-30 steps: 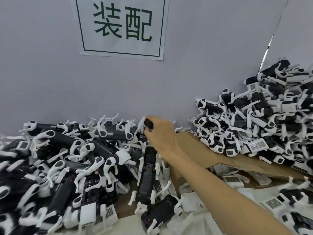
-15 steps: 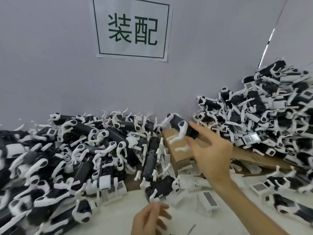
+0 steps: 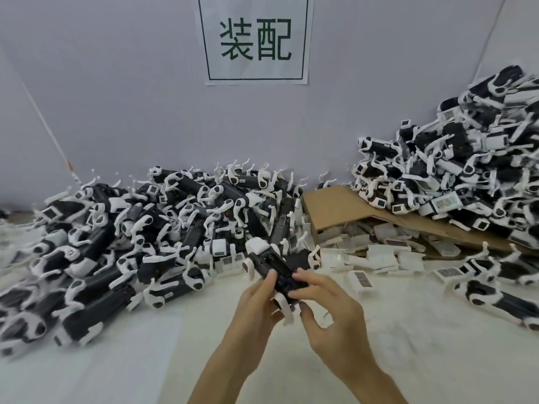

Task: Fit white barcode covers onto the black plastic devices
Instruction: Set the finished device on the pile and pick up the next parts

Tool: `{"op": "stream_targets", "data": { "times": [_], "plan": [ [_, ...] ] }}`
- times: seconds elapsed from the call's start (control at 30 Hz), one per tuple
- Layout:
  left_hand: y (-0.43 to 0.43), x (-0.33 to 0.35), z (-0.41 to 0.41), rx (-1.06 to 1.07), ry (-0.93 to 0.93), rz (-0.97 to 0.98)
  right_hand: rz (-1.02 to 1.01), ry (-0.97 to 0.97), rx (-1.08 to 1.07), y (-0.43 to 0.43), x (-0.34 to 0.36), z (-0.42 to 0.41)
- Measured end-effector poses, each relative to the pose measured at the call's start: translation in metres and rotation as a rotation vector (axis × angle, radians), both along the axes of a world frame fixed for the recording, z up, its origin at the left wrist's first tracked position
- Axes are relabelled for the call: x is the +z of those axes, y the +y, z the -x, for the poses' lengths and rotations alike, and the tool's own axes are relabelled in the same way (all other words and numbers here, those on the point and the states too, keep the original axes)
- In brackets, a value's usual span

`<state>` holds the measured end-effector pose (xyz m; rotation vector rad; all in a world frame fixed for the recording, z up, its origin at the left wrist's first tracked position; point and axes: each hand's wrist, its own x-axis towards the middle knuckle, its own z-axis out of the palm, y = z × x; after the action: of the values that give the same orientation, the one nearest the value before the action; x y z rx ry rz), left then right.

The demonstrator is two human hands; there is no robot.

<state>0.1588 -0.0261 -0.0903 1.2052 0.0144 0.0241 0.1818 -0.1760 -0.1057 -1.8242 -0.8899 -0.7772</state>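
**A:** What do your hands have?

**B:** I hold one black device (image 3: 274,266) up over the counter (image 3: 116,360), in the middle and near me. My left hand (image 3: 256,310) grips it from the left with curled fingers. My right hand (image 3: 329,310) pinches its near end between fingers and thumb.

**A:** How does it lie?

**B:** It points away from me and a bit to the left. Its far end has a white piece on it. White hooks stick out down by my fingers. I cannot tell if a loose cover is in my fingers too.

**A:** Where are the white covers?

**B:** The white covers (image 3: 382,255) lie loose on the counter, to the right of my hands, just in front of a flat cardboard (image 3: 335,208). One barcode cover (image 3: 361,279) near my right hand lies with its stripes up.

**A:** And the rest?

**B:** The left heap (image 3: 145,228) of black and white devices fills the left side. The right heap (image 3: 466,170) is taller. It sits on the cardboard at the far right, up against the wall (image 3: 116,112). A paper sign (image 3: 255,39) with green letters hangs on the wall in the middle.
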Motion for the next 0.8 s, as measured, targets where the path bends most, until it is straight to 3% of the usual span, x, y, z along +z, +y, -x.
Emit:
{"op": "stream_targets", "data": {
  "times": [0.13, 0.23, 0.4, 0.5, 0.8],
  "plan": [
    [0.003, -0.012, 0.017, 0.091, 0.087, 0.017, 0.050, 0.088, 0.071, -0.011, -0.001, 0.003],
    [0.002, -0.024, 0.026, 0.159, 0.190, 0.080, 0.059, 0.326, -0.078, -0.032, -0.006, -0.008],
    [0.004, -0.030, 0.033, 0.213, 0.256, 0.154, 0.597, 0.689, -0.175, -0.063, -0.010, -0.017],
    [0.001, -0.028, 0.036, 0.207, 0.239, 0.191, 0.737, 0.776, -0.164, -0.067, -0.003, -0.012],
    [-0.004, -0.029, 0.042, 0.095, 0.208, 0.142, 0.419, 0.807, -0.142, -0.064, -0.005, -0.009]
  ]
}}
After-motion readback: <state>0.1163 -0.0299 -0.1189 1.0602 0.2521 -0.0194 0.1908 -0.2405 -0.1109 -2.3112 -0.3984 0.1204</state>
